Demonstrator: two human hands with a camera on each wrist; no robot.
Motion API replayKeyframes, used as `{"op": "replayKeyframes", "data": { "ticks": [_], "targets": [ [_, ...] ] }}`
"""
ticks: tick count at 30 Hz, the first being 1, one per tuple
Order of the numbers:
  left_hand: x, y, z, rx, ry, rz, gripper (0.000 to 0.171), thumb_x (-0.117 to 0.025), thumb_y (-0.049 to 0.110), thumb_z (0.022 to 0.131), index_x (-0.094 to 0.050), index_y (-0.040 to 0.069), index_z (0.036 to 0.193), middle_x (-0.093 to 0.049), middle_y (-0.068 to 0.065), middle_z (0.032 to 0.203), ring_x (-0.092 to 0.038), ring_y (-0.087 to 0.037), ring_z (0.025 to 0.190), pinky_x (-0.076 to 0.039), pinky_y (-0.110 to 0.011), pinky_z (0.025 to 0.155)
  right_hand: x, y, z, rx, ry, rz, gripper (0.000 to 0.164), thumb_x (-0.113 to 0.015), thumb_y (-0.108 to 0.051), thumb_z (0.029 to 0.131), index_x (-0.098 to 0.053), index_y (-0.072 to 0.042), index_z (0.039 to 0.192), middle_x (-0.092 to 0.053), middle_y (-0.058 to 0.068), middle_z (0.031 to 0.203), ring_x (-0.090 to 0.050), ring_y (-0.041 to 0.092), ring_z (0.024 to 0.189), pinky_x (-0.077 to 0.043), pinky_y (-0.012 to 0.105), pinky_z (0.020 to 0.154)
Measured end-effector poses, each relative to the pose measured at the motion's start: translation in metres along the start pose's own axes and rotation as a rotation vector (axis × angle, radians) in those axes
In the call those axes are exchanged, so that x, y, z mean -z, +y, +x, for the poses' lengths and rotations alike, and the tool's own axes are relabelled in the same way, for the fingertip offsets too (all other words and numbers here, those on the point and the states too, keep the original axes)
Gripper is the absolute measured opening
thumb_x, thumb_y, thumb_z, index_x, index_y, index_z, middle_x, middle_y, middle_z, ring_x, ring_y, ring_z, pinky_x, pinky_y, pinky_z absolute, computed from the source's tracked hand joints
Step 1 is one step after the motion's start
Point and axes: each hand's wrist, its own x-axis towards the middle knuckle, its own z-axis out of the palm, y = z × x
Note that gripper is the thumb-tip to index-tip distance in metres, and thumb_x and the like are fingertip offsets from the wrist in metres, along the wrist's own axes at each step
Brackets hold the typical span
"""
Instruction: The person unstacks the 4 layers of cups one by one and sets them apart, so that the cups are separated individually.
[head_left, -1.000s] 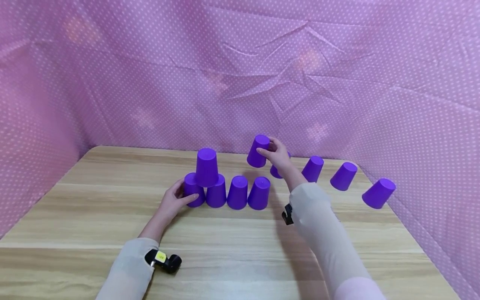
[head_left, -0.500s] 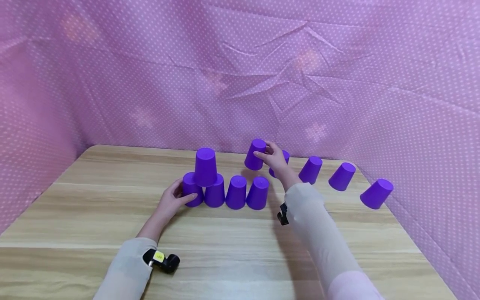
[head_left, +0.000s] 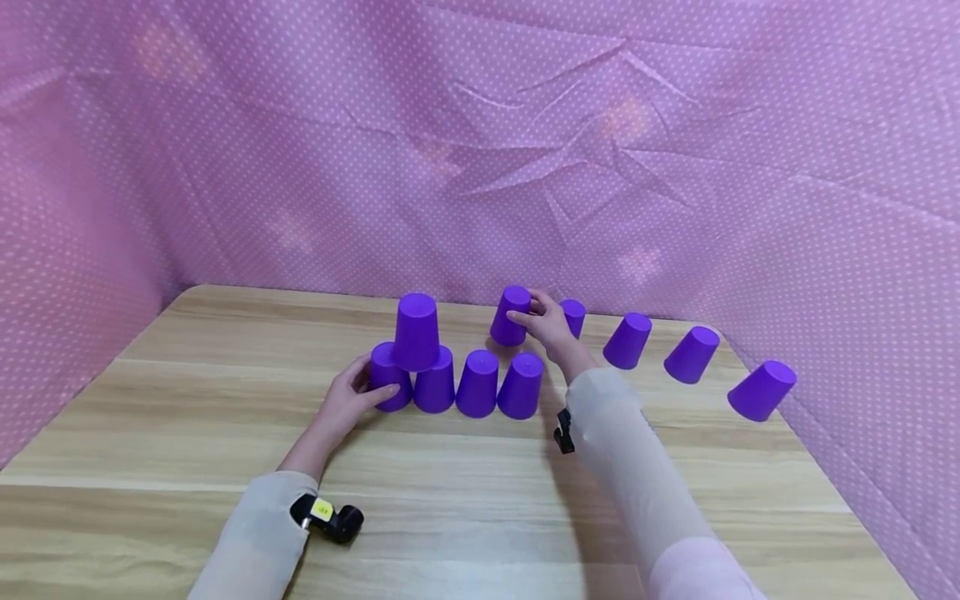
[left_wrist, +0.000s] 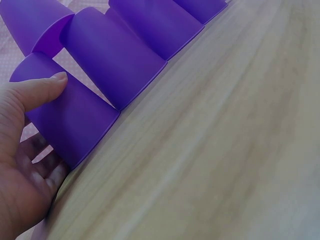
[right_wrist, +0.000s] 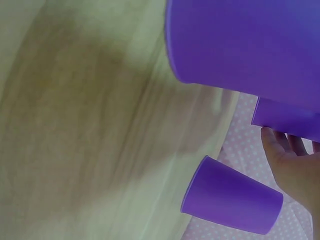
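Note:
Purple cups stand upside down on the wooden table. My left hand (head_left: pixel 347 404) holds the leftmost cup (head_left: pixel 392 377) of a front row, thumb on its near side and fingers behind; the left wrist view shows the thumb (left_wrist: pixel 42 91) across its wall. One upper cup (head_left: pixel 417 332) rests across the tops of this cup and its neighbour (head_left: pixel 435 387). Two more row cups, a middle one (head_left: pixel 477 385) and the right-end one (head_left: pixel 521 387), stand beside them. Behind the row, my right hand (head_left: pixel 551 327) grips another upside-down cup (head_left: pixel 509 317) by its right side, close over the table.
Several more upside-down cups form a slanting line at the right, from one partly behind the right hand (head_left: pixel 574 315) through others (head_left: pixel 627 341) (head_left: pixel 692 355) to the rightmost cup (head_left: pixel 762 391). Pink dotted cloth (head_left: pixel 480 167) hangs round the wooden table (head_left: pixel 450 500).
My right hand has lowered its cup toward the table behind the row and moved it slightly left. My left hand keeps its hold on the leftmost cup.

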Motion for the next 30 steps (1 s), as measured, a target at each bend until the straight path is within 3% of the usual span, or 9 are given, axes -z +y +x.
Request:
{"op": "replayKeyframes", "data": {
  "ticks": [9, 30],
  "targets": [
    [-0.001, 0.002, 0.0, -0.003, -0.006, 0.001, 0.068, -0.066, 0.015, 0.075, -0.03, 0.001, 0.132, -0.033, -0.023, 0.13, -0.028, -0.031, 0.121, -0.021, -0.038, 0.101, -0.002, 0.012, 0.0, -0.01, -0.023, -0.06, 0.061, -0.065, -0.009, 0.076, -0.036, -0.007, 0.129, -0.042, 0.017, 0.125, -0.039, 0.027, 0.113, -0.038, 0.038, 0.089],
    [-0.002, 0.009, -0.002, 0.002, 0.004, -0.006, 0.067, -0.066, 0.013, 0.076, -0.031, 0.001, 0.131, -0.034, -0.023, 0.129, -0.029, -0.031, 0.12, -0.021, -0.039, 0.101, -0.007, 0.018, 0.001, -0.053, 0.015, -0.032, 0.055, -0.064, -0.006, 0.076, -0.041, -0.009, 0.125, -0.043, 0.018, 0.123, -0.045, 0.03, 0.107, -0.04, 0.041, 0.086]
  ]
}}
